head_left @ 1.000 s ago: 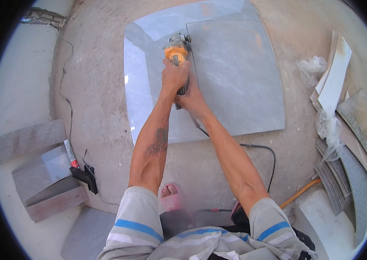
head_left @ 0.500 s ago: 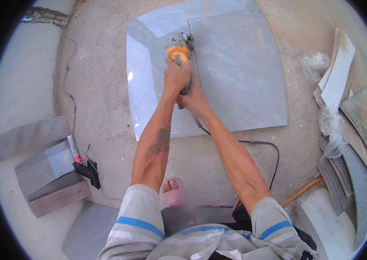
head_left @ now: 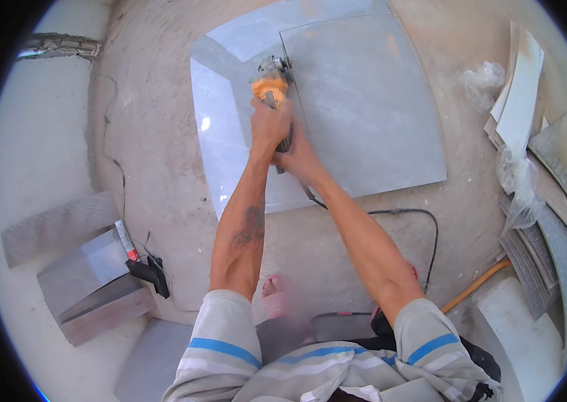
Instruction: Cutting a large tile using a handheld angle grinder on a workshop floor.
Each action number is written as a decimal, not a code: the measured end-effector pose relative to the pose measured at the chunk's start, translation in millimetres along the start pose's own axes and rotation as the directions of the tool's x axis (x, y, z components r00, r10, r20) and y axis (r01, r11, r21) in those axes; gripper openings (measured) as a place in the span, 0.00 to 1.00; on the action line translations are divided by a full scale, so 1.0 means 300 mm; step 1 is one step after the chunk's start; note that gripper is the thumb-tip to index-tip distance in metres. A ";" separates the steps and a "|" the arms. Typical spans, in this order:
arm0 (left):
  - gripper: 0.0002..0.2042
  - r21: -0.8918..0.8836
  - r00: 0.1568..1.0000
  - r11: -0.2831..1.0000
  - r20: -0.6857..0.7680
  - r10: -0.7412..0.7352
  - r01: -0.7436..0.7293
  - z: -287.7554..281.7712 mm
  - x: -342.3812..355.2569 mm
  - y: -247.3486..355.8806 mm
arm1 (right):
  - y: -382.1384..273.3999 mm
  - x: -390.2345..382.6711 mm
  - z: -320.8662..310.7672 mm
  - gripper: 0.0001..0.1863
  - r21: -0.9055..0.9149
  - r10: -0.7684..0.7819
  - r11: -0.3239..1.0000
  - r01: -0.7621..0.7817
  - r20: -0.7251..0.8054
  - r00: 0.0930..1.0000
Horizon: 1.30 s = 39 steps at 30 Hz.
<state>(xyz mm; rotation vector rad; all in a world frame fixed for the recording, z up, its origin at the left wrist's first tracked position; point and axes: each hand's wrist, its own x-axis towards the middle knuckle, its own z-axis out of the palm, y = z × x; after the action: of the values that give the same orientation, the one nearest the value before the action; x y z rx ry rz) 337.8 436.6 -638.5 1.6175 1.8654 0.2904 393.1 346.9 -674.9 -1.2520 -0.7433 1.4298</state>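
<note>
An orange and black angle grinder [head_left: 269, 88] rests over a large glossy grey tile [head_left: 377, 120] that lies on the floor. My left hand [head_left: 270, 126] is wrapped round the front of its body, just behind the orange gear head. Farther back, my right hand [head_left: 301, 159] grips the rear of the grinder, its fingers partly hidden. The small disc at the tool's head meets a thin dark line [head_left: 297, 87] running down the tile. That line bends to the right near the far edge.
A black power cord [head_left: 424, 213] curves over the floor to my right. Tile offcuts, white strips [head_left: 523, 87] and clear plastic [head_left: 519, 191] are piled at the right. Cut tiles [head_left: 86, 268], a white tube [head_left: 126, 241] and a black object [head_left: 149, 273] lie at the left.
The grinder has come slightly nearer to me along the dark line, with both hands still round it. The whole view has turned a little.
</note>
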 end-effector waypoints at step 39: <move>0.42 0.045 1.000 0.999 -0.002 -0.031 0.031 0.030 -0.104 -0.031 | 0.047 -0.115 -0.011 0.58 0.046 -0.015 0.999 0.018 -0.054 0.998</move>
<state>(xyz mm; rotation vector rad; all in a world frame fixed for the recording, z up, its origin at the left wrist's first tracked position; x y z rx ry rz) 336.8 402.9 -640.5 1.6172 1.9082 0.2378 388.8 309.9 -678.3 -1.2408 -0.6795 1.3875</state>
